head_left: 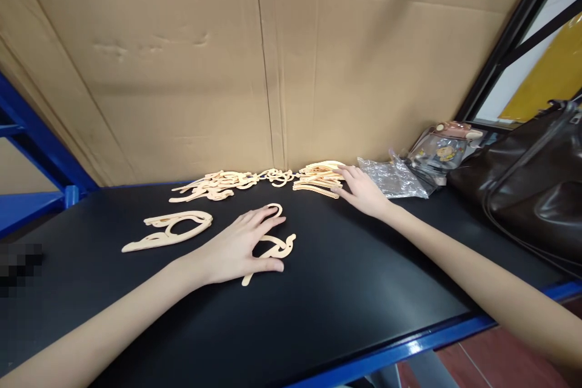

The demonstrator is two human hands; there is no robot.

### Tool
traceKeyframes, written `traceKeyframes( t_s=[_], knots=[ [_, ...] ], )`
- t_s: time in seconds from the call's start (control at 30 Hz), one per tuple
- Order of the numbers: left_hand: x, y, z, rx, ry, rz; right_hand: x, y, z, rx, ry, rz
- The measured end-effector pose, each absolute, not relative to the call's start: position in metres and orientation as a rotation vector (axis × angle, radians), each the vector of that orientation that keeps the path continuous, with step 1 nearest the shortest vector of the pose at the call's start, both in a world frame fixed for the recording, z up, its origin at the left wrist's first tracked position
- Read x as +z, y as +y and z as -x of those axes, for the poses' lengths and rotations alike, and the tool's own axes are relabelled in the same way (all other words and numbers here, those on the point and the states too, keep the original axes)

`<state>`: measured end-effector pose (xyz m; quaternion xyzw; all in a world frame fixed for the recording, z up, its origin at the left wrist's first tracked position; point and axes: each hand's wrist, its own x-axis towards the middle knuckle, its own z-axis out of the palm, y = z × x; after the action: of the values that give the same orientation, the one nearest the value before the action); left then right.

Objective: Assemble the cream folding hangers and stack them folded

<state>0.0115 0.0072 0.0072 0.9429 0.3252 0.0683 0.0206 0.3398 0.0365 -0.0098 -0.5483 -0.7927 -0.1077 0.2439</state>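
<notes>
My left hand [240,245] lies palm down over beige plastic hanger pieces [286,247], its fingers spread. A hook-shaped end and a curved arm stick out past the fingers; the rest is hidden beneath the palm. At the back, my right hand [364,191] reaches to a pile of curved beige strips [318,177]. Its fingertips touch the pile's right end, thumb and fingers apart. Left of my left hand rests a beige folding hanger [182,227], folded up, without a visible hook. Along the back lie a heap of hanger arms [218,183] and several small hooks [279,177].
A black tabletop [345,291] with a blue metal edge [386,354] carries everything. A cardboard wall [191,73] closes the back. On the right are a clear plastic bag [395,179], a see-through pouch [441,148] and a dark leather bag [531,176]. Blue frame posts [40,133] stand left.
</notes>
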Motion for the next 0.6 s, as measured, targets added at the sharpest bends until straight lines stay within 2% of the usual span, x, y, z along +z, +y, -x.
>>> traceKeyframes(
  t_s=[0.27,0.6],
  knots=[
    [0.0029,0.009,-0.0097,0.328,1.019,-2.899,-0.0205,0.0482,-0.352,-0.343,-2.145,1.613],
    [0.0038,0.0074,-0.0117,0.251,1.018,-2.978,-0.0172,0.0457,-0.3476,-0.387,-2.17,1.624]
  ],
)
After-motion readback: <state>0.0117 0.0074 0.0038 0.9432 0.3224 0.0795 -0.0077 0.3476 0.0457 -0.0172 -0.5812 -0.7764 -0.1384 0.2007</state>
